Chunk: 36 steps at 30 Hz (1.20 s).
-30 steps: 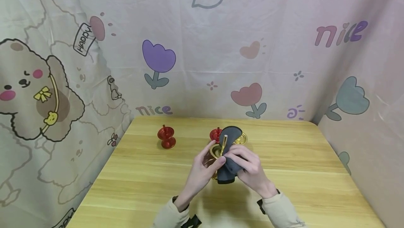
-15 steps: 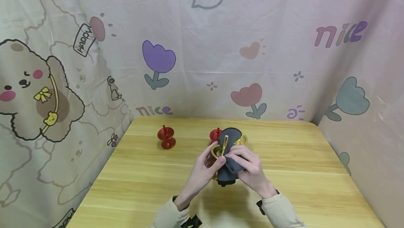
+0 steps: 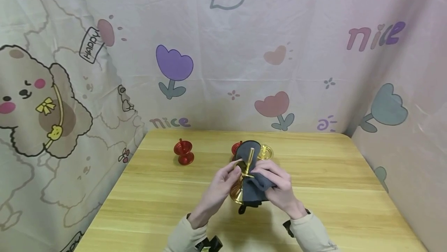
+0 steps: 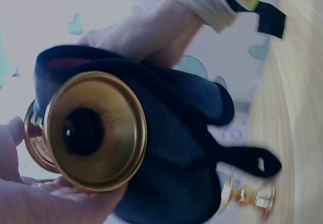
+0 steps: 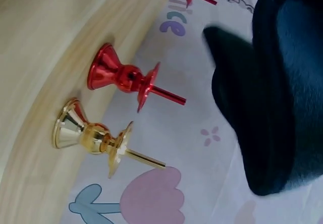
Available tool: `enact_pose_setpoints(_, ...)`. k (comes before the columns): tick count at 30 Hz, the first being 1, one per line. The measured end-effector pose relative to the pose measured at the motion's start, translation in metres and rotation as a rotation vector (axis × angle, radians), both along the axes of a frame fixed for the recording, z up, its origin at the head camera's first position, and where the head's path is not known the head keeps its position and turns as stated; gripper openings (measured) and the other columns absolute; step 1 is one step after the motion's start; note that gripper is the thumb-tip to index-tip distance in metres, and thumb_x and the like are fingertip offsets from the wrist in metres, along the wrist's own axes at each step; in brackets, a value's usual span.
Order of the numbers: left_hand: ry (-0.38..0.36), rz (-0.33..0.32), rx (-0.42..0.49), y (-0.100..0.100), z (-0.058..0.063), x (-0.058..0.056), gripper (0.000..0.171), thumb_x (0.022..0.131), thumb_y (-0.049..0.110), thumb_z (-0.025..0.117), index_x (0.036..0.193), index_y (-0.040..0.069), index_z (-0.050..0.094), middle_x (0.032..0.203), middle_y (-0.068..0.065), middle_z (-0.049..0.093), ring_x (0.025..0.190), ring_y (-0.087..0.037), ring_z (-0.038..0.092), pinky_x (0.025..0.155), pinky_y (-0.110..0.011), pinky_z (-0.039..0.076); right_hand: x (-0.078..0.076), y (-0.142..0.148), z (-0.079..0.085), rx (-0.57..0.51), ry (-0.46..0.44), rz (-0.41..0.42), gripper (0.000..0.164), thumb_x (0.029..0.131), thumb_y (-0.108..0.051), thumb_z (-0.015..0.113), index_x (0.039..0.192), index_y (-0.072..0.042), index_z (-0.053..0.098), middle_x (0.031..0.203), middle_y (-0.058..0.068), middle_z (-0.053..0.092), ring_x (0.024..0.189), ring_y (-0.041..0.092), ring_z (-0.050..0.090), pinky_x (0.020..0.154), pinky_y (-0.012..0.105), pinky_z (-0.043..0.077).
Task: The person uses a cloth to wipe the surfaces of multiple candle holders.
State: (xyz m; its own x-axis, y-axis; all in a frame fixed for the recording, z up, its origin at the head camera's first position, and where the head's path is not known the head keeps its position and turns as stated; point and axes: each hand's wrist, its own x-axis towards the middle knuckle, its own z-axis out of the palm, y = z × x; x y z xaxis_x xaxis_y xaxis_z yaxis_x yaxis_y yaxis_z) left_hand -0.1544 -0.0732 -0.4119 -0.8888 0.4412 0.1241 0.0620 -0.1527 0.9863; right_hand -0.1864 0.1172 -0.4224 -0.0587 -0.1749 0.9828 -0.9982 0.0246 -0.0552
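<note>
In the head view, a shiny gold candle holder (image 3: 236, 195) with a spike is held above the table, its spike pointing up. My left hand (image 3: 218, 188) grips it from the left. The left wrist view shows a round gold base (image 4: 118, 148) with a dark hollow middle, close to the fingers. My right hand (image 3: 279, 182) pinches a dark grey-blue cloth (image 3: 256, 190) with black edging, which lies against the holder's right side and rises behind it. A black loop (image 4: 250, 162) hangs from the cloth. The cloth hides part of the holder.
On the wooden table (image 3: 146, 197) stand a red candle holder (image 3: 183, 152) at the back left, another red candle holder (image 5: 123, 77) partly behind the cloth, and a gold candle holder (image 3: 266, 152) beside that. A patterned curtain (image 3: 223, 50) hangs behind.
My left fingers have shifted on the candle holder, and the thumb has moved off the spike's foot. More of the gold lower part shows. The cloth's top has moved slightly left.
</note>
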Motion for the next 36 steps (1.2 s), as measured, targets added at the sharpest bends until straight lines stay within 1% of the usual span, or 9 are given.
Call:
enact_pose_setpoints(2, 0.034, 0.047, -0.058, 0.001, -0.001, 0.000, 0.058, 0.108, 0.026, 0.047, 0.156, -0.001, 0.030, 0.152, -0.028, 0.044, 0.138, -0.030, 0.050, 0.109, -0.031, 0.047, -0.002, 0.001, -0.001, -0.011, -0.006, -0.046, 0.015, 0.096, 0.000, 0.063, 0.091, 0.011, 0.071, 0.086, 0.021, 0.066, 0.085, 0.030, 0.063, 0.093, 0.029, 0.054)
enact_pose_setpoints(5, 0.077, 0.133, -0.123, 0.004, -0.003, 0.001, 0.058, 0.105, 0.023, 0.055, 0.155, 0.004, 0.034, 0.146, -0.027, 0.052, 0.134, -0.038, 0.054, 0.107, -0.036, 0.049, -0.004, 0.002, -0.004, -0.004, -0.022, -0.110, 0.016, 0.097, 0.000, 0.061, 0.092, 0.009, 0.072, 0.086, 0.019, 0.067, 0.084, 0.029, 0.064, 0.092, 0.027, 0.054)
enact_pose_setpoints(10, 0.093, 0.247, -0.122, 0.008, -0.004, 0.003, 0.058, 0.097, 0.020, 0.068, 0.148, 0.004, 0.044, 0.131, -0.020, 0.065, 0.115, -0.025, 0.064, 0.097, -0.025, 0.053, -0.004, 0.003, -0.006, 0.082, -0.029, -0.194, 0.020, 0.091, 0.005, 0.055, 0.097, 0.004, 0.074, 0.091, 0.015, 0.068, 0.088, 0.026, 0.064, 0.093, 0.027, 0.053)
enact_pose_setpoints(13, 0.080, 0.272, -0.099, 0.008, -0.005, 0.002, 0.057, 0.095, 0.019, 0.071, 0.145, 0.005, 0.048, 0.128, -0.021, 0.066, 0.108, -0.020, 0.065, 0.093, -0.022, 0.053, -0.003, 0.002, -0.005, 0.104, -0.027, -0.196, 0.020, 0.094, 0.002, 0.055, 0.099, 0.003, 0.074, 0.092, 0.014, 0.068, 0.089, 0.025, 0.063, 0.094, 0.027, 0.052)
enact_pose_setpoints(22, -0.083, 0.047, 0.084, -0.001, 0.000, -0.008, 0.050, 0.104, 0.021, 0.054, 0.143, -0.008, 0.045, 0.117, -0.002, 0.066, 0.102, -0.005, 0.066, 0.089, -0.024, 0.055, -0.006, -0.003, -0.003, 0.012, -0.025, -0.041, 0.013, 0.096, -0.002, 0.064, 0.095, 0.008, 0.072, 0.090, 0.019, 0.066, 0.088, 0.028, 0.063, 0.094, 0.028, 0.052)
enact_pose_setpoints(28, 0.037, 0.176, -0.098, 0.002, -0.001, -0.006, 0.056, 0.100, 0.029, 0.064, 0.147, 0.004, 0.045, 0.133, -0.019, 0.063, 0.108, -0.014, 0.064, 0.093, -0.025, 0.053, -0.006, -0.004, -0.003, 0.051, 0.008, -0.166, 0.018, 0.098, -0.001, 0.056, 0.095, 0.006, 0.073, 0.089, 0.016, 0.067, 0.084, 0.027, 0.063, 0.088, 0.029, 0.053)
enact_pose_setpoints(30, 0.048, 0.203, -0.106, 0.002, -0.002, -0.006, 0.058, 0.097, 0.027, 0.067, 0.146, 0.005, 0.045, 0.128, -0.019, 0.065, 0.104, -0.015, 0.064, 0.090, -0.025, 0.053, -0.006, -0.005, -0.004, 0.069, 0.017, -0.188, 0.020, 0.098, -0.001, 0.055, 0.096, 0.005, 0.073, 0.089, 0.015, 0.067, 0.084, 0.026, 0.063, 0.088, 0.029, 0.053)
enact_pose_setpoints(32, 0.009, 0.171, -0.038, 0.000, -0.002, -0.007, 0.058, 0.097, 0.024, 0.067, 0.146, 0.001, 0.043, 0.121, -0.012, 0.068, 0.101, -0.012, 0.064, 0.088, -0.024, 0.054, -0.007, -0.006, -0.004, 0.072, 0.015, -0.159, 0.018, 0.097, -0.001, 0.056, 0.096, 0.005, 0.073, 0.090, 0.015, 0.067, 0.085, 0.026, 0.063, 0.088, 0.030, 0.053)
enact_pose_setpoints(36, -0.093, 0.007, 0.145, -0.006, -0.003, -0.010, 0.059, 0.102, 0.019, 0.058, 0.147, -0.011, 0.035, 0.108, 0.004, 0.066, 0.093, -0.004, 0.064, 0.080, -0.019, 0.054, -0.008, -0.006, -0.005, 0.051, -0.004, -0.058, 0.013, 0.096, -0.002, 0.062, 0.096, 0.007, 0.072, 0.091, 0.017, 0.066, 0.087, 0.026, 0.063, 0.089, 0.029, 0.053)
